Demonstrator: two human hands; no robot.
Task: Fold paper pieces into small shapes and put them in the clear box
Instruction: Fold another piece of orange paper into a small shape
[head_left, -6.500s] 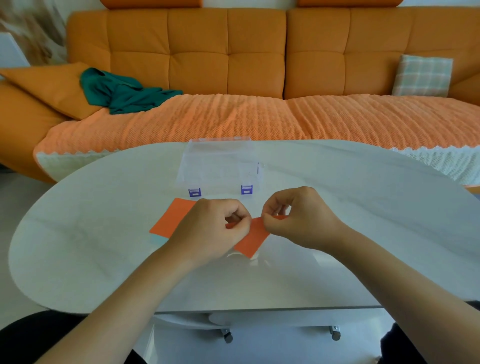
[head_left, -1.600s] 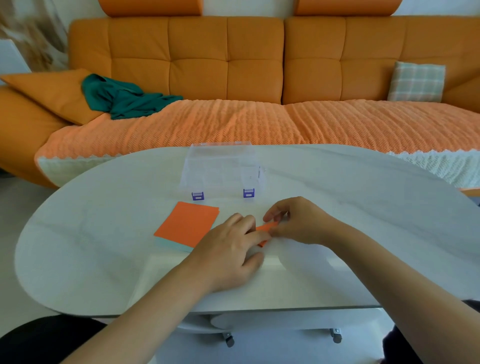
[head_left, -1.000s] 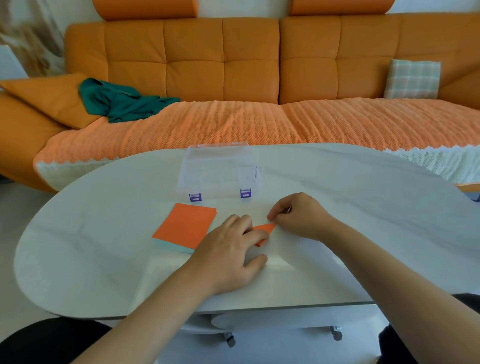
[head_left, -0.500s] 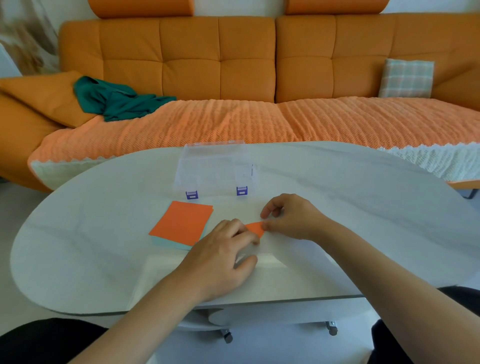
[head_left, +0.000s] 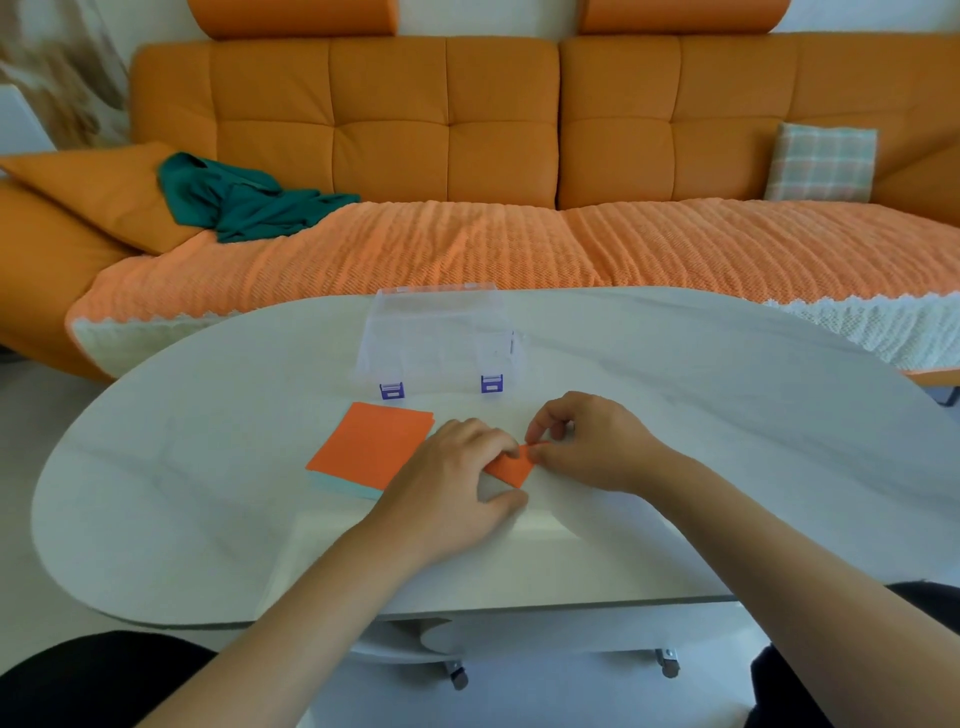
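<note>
Head view: an orange paper piece (head_left: 511, 467) is pressed onto the table (head_left: 208, 467) by straight fingers of the left hand (head_left: 452, 478) and pinched at its far corner by the right hand (head_left: 592, 441). The clear box (head_left: 436, 343) is set beyond the pinch, a paper stack (head_left: 371, 449) to its left.

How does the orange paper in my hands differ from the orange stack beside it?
The small folded orange paper piece looks far smaller than the square orange-topped paper stack. The right hand pinches the piece and the left hand presses it; no hand holds the stack. The stack shows pale blue sheets underneath; the piece shows only orange. Both rest on the white table.
</note>
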